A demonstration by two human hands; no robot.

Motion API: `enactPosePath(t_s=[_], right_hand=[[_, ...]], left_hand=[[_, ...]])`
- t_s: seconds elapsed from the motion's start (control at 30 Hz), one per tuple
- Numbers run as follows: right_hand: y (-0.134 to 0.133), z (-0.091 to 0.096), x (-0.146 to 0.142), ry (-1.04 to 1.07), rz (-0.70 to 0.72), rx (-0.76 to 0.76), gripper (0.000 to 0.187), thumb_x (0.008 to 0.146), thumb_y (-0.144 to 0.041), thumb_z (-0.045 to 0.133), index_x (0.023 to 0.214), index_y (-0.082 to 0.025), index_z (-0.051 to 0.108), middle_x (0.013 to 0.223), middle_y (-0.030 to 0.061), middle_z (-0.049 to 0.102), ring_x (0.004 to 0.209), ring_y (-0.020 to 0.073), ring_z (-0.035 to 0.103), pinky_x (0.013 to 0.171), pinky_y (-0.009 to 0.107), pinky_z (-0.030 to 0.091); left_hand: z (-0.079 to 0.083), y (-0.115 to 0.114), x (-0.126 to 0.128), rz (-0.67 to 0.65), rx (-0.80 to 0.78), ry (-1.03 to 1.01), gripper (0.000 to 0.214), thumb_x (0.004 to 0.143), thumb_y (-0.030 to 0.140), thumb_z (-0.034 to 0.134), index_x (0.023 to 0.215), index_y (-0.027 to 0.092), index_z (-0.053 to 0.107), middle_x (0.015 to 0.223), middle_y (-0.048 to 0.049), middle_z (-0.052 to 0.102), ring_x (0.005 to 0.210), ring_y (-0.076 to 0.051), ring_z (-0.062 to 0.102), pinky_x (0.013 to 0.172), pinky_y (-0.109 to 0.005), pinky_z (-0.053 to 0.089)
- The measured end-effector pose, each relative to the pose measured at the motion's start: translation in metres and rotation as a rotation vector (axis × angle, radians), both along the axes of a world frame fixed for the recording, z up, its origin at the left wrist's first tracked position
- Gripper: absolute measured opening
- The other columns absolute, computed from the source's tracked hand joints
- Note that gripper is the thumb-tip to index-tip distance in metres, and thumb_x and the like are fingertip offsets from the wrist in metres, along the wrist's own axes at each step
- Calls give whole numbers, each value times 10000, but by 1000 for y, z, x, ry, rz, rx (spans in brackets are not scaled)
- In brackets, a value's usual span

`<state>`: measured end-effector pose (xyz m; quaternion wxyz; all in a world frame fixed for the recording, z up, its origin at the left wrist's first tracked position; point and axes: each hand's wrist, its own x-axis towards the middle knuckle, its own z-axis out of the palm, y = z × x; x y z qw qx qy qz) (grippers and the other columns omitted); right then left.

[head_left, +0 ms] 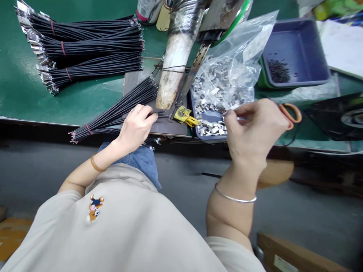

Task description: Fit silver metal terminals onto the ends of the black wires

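Observation:
My left hand is closed at the right end of a black cable, whose tip points right past the fingers. Around and under that hand, a loose bundle of black cables slants across a dark board, tied with a red band near its lower left end. My right hand is pinched shut over a blue tray of small metal connector shells. What its fingertips hold, if anything, is hidden. An orange scissors-like handle shows beside its knuckles; whether the hand touches it is unclear.
Banded cable bundles lie at the back left. A white, plastic-wrapped machine part comes down between my hands, beside a yellow clip. A plastic bag of shells fills the tray's back. A blue bin holds small dark pieces.

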<state>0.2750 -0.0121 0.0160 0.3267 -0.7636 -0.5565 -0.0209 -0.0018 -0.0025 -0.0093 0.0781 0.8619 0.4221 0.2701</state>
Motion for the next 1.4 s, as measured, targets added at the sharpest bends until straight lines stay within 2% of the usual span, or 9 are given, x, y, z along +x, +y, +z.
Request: enactPosePath(t_s=[0.1, 0.17, 0.3, 0.4, 0.53, 0.67, 1.0, 1.17, 1.4], right_hand=[[-21, 12, -25, 129, 23, 255, 295, 663, -89, 750, 590, -233, 503, 652, 13, 627, 587, 132, 600, 525, 266, 420], [-35, 16, -44, 298, 129, 308, 243, 736, -146, 734, 637, -224, 526, 717, 36, 679, 565, 126, 636, 503, 247, 475], [-53, 8, -77, 612, 323, 244, 221, 803, -271, 745, 706, -207, 558, 775, 23, 705, 610, 150, 704, 588, 282, 600], [-57, -3, -92, 597, 338, 263, 137, 849, -292, 706, 774, -202, 636, 882, 45, 729, 778, 180, 738, 677, 313, 619], [-55, -16, -101, 578, 351, 235, 80, 857, -268, 693, 798, -213, 692, 889, 45, 736, 823, 181, 721, 650, 296, 600], [-51, -21, -106, 737, 404, 149, 81, 831, -269, 702, 772, -214, 702, 894, 42, 744, 798, 169, 720, 656, 289, 604], [-54, -18, -105, 688, 440, 148, 45, 841, -200, 699, 806, -215, 722, 914, 37, 748, 838, 154, 721, 689, 267, 606], [-58, -12, -100, 445, 469, 155, 75, 891, -190, 661, 869, -227, 723, 953, 38, 760, 896, 174, 731, 791, 328, 625], [-59, -10, -97, 237, 528, 143, 122, 907, -159, 620, 903, -234, 716, 989, 43, 763, 918, 170, 737, 858, 328, 620]], left_hand=[[2, -7, 2, -53, 55, -57, 303, 1015, 181, 382, 897, 139, 658, 885, -94, 648, 865, -203, 588, 824, -338, 463], [5, -12, 5, -119, 46, -97, 302, 1015, 214, 388, 896, 137, 655, 805, -75, 648, 791, -186, 597, 770, -307, 465], [11, -21, 13, -180, -161, -291, 215, 963, 217, 458, 938, 138, 656, 726, -36, 659, 631, -124, 565, 655, -240, 438], [16, -25, 19, -113, -395, -464, 132, 876, 198, 528, 859, 146, 648, 642, 8, 608, 550, -85, 489, 580, -206, 397], [19, -26, 21, -30, -703, -664, 109, 822, 230, 568, 807, 136, 622, 624, 23, 570, 541, -68, 471, 555, -186, 391], [21, -26, 20, -22, -811, -739, 113, 805, 239, 596, 790, 129, 620, 671, 7, 595, 586, -72, 512, 596, -185, 435], [17, -25, 17, -46, -710, -648, 136, 840, 238, 613, 818, 125, 685, 736, -18, 662, 626, -92, 523, 584, -192, 410], [15, -25, 16, -87, -521, -529, 136, 878, 213, 606, 788, 143, 680, 689, 2, 622, 562, -84, 444, 566, -204, 376], [6, -24, 16, -188, -208, -272, 233, 969, 161, 473, 861, 151, 679, 753, -45, 674, 705, -137, 618, 709, -227, 479]])
